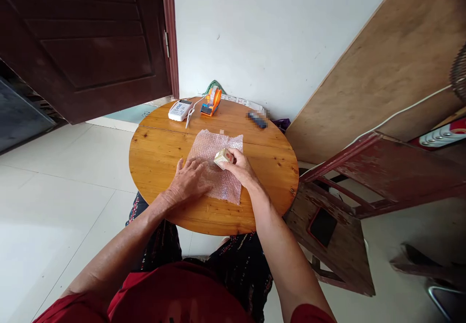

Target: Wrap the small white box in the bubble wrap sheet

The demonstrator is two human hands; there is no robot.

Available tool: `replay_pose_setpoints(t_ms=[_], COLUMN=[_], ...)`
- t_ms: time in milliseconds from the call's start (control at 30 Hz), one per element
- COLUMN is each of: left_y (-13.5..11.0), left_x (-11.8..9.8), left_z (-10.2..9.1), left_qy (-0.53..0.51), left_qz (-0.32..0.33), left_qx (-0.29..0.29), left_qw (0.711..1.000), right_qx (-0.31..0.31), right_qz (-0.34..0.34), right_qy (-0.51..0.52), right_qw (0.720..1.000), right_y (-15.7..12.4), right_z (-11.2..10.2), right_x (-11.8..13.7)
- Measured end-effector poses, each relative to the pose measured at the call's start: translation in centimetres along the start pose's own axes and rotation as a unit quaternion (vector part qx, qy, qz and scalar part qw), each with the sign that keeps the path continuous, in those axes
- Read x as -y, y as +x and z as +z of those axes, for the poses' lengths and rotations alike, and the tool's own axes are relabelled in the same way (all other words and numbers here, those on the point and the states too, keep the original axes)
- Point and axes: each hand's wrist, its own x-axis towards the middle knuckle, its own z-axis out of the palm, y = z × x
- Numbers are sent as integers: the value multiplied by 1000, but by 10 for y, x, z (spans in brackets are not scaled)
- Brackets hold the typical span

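Note:
A sheet of clear, pinkish bubble wrap lies flat on the round wooden table. My right hand grips a small cream-coloured box with a red mark on one face, holding it over the middle of the sheet. Whether the box touches the wrap I cannot tell. Spread out on the left edge of the bubble wrap, my left hand has its fingers apart and nothing in it.
At the table's back stand an orange tape dispenser and a white device with a cord. A dark, blurred object lies at back right. Beside the table, a low wooden chair carries a phone-like dark slab.

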Motion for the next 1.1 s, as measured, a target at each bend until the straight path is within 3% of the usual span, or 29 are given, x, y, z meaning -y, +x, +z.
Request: replay_pose_setpoints(t_ms=[200,567,733,933,1100], left_y=[-8,-7,-14,-30,-28], left_x=[11,11,12,11,3], left_z=[11,13,4,-17,-21], left_qy=[-17,-25,-39,2,56], left_qz=[-1,5,2,104,155], left_qx=[-29,-34,-41,-25,-4], left_qw=[999,999,998,994,986], right_qx=[55,55,50,43,47], right_qz=[-32,-87,-98,-96,-89], right_qy=[-16,-104,-114,-125,-122], right_qw=[998,989,987,987,987], right_y=[-5,-9,-8,-9,-9], right_z=[2,6,5,6,6], right_x=[-2,-2,-6,-6,-4])
